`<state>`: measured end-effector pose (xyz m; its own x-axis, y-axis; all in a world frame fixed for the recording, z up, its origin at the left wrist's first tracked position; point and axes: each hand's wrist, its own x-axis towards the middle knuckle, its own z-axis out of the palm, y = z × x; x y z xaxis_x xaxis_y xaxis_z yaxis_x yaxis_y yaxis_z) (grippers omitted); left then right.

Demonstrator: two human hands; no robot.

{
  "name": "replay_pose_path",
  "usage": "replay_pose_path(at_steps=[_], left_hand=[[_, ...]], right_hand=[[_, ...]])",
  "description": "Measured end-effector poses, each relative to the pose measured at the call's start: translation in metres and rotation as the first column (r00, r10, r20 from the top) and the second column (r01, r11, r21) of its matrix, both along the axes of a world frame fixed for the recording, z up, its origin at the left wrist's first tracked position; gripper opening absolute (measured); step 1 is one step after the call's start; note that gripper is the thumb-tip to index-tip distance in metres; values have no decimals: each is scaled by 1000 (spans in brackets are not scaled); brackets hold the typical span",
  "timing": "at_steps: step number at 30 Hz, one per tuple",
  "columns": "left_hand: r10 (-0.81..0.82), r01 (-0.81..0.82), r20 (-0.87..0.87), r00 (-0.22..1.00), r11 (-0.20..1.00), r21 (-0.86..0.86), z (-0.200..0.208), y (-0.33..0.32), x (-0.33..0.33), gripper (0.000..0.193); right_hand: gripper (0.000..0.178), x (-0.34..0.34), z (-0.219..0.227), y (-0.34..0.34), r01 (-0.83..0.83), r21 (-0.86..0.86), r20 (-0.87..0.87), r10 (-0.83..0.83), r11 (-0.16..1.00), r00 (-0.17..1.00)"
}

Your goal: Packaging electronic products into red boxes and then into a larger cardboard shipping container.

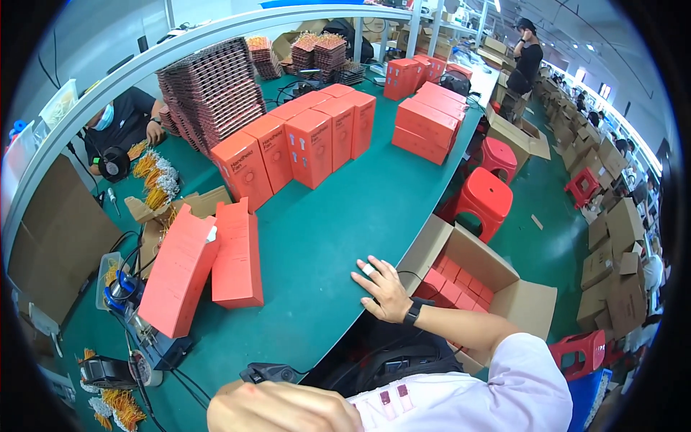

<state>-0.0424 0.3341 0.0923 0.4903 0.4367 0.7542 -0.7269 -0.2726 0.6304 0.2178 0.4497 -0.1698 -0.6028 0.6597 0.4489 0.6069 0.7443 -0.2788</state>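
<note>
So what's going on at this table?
The person's right hand is spread at the edge of the green tabletop, beside an open cardboard carton holding red boxes. The left hand is close to the camera; whether it holds anything is unclear. Two long red boxes sit nearer than a row of upright boxes.

Head-worn fisheye looks down from close above green workbench [324,230].
</note>
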Motion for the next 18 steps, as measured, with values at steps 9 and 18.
replay_pose_path(at_steps=[9,18], left_hand=[[18,-22,48,999,996,91,10,-7,1,25],[88,-110,177,980,987,118,11,-26,1,47]], right_hand=[[53,2,-3,4,11,117,-39,-6,993,999],[52,-3,-3,0,16,43,-26,-15,999,1000]])
